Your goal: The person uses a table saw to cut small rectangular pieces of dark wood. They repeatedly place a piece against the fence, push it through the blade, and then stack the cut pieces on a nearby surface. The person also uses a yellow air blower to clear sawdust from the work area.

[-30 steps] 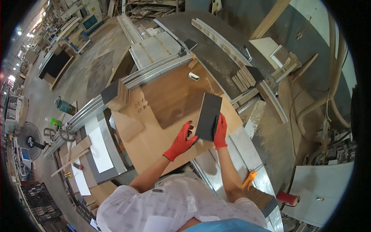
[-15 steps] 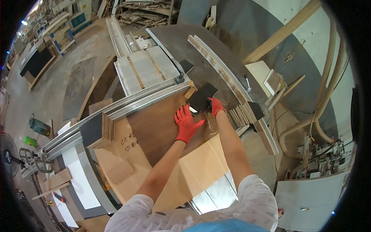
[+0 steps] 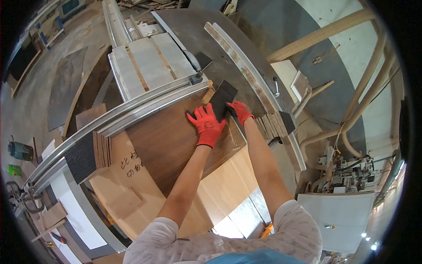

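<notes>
A small black rectangular panel [image 3: 223, 97] lies at the far right end of a brown wood-grain board [image 3: 165, 136]. My left hand [image 3: 208, 126], in a red glove with dark fingertips, rests over the brown board with its fingers spread. Its thumb and index finger lie on either side of the panel's near end. My right hand [image 3: 240, 112], also red-gloved, is closed on the panel's right edge, its fingertips partly hidden. Beside the panel's far left side sits a small wooden block [image 3: 208, 95], against the metal fence [image 3: 149, 100].
Stacked dark-faced strips stand at the left [image 3: 83, 157] and right [image 3: 276, 125] of the board. Beyond the fence are a grey sliding table [image 3: 151, 61] and a saw blade cover [image 3: 192, 60]. A long rail [image 3: 244, 66] crosses the dark machine table; ribbed hoses [image 3: 323, 35] hang at right.
The black panel has turned so its long side points more away from me. My left thumb and index finger have come up around its near end. The whole view has shifted slightly.
</notes>
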Demonstrator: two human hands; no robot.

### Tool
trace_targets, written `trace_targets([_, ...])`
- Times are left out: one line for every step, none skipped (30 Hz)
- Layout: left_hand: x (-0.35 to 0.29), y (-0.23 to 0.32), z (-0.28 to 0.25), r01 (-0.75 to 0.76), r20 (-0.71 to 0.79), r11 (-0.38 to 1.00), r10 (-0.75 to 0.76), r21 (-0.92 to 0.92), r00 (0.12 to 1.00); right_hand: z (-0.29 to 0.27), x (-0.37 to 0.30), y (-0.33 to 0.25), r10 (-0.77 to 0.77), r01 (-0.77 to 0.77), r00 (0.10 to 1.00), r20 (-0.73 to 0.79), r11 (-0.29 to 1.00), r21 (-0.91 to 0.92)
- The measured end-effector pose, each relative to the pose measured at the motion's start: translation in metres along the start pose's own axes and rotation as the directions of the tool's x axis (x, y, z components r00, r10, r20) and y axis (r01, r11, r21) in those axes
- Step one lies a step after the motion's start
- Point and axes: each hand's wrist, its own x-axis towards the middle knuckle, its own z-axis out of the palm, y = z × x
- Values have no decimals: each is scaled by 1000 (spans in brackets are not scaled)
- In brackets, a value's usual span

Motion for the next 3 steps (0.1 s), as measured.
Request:
trace_targets([4,-5,0,14,-6,1000,-14,28,1000,8,-6,-18,-12,10,999,36,999,51])
trace_targets([5,1,1,16,9,998,-17,62,1000,1,-5,-20,89,-86,991,97,996,-37])
trace_targets([5,9,2,18,24,995,-20,95,1000,-7,-9,-20,92,-90,993,79,996,-23])
